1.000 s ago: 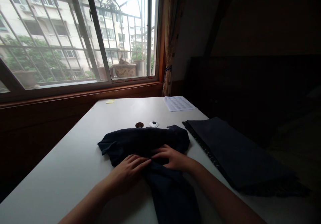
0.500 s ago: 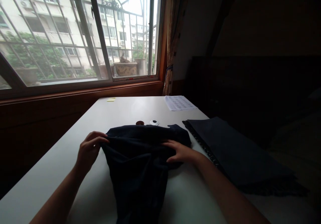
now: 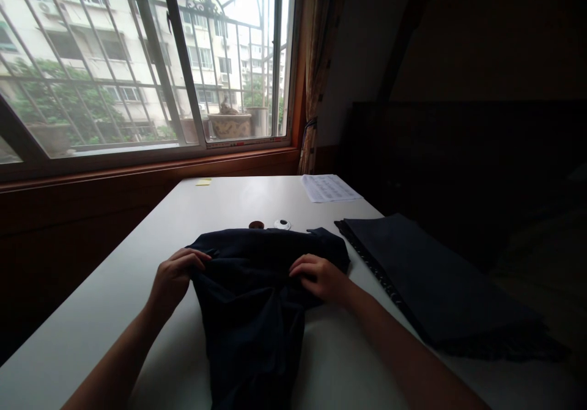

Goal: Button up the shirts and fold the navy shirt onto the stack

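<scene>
A dark navy garment [image 3: 257,300] lies bunched on the white table [image 3: 128,287] in front of me, its lower part trailing toward the near edge. My left hand [image 3: 174,278] pinches the cloth at the garment's left upper edge, fingers curled closed. At the right side of the bundle my right hand [image 3: 321,275] rests with bent fingers gripping the fabric. Both forearms reach in from the bottom of the view.
A flat dark folded cloth [image 3: 422,275] lies to the right on the table. Behind the garment sit a small brown round thing [image 3: 256,224] and a white round thing [image 3: 282,224]. A printed sheet [image 3: 328,188] and a yellow note [image 3: 203,182] lie near the window.
A second ago both hands lay together at the garment's middle. The left hand went out to the left edge; since then both hands have drawn slightly inward, and the right hand's fingers have curled on the cloth.
</scene>
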A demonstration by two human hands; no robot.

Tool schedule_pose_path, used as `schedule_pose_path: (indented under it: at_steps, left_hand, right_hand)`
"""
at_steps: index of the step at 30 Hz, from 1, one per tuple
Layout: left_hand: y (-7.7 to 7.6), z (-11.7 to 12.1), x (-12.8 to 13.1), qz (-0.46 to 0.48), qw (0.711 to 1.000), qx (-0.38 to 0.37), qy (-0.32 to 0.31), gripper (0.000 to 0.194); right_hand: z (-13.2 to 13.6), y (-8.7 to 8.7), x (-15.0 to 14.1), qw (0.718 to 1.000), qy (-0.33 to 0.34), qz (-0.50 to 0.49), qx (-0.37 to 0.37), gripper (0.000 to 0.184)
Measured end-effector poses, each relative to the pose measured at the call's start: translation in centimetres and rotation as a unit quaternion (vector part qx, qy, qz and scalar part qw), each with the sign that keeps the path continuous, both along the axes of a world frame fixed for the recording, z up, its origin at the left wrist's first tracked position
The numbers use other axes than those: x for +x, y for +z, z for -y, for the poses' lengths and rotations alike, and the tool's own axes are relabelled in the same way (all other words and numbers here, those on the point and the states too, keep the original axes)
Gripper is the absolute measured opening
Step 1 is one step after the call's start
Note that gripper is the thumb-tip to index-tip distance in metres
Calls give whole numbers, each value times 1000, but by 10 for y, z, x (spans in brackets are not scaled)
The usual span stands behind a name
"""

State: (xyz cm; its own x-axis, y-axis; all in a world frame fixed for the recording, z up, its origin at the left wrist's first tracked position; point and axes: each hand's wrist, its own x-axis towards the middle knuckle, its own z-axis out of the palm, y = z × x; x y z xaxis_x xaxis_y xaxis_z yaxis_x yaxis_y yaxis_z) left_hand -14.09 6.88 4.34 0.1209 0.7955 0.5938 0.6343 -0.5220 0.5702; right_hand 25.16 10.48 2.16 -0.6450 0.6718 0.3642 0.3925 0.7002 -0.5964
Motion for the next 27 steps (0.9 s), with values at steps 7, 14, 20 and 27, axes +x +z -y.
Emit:
schedule_pose_path:
  at_steps: [7,14,20,27]
  left_hand:
    - [10,22,36,-194,968,137,-85,23]
    - [12,47,95,-316,928,-16,-198,37]
    - [-7,37,83,-301,927,-108,-195,31]
    - [-2,25,44,-53,939,-215,-261,53]
  right_hand:
    - [25,1,-38,980,159,57,-105,60]
    - [30,-2,-40,975,168,119,-80,56]
    - [19,0,-30,979,111,57,-161,22]
    - [1,13,12,933,23,-70,-352,31]
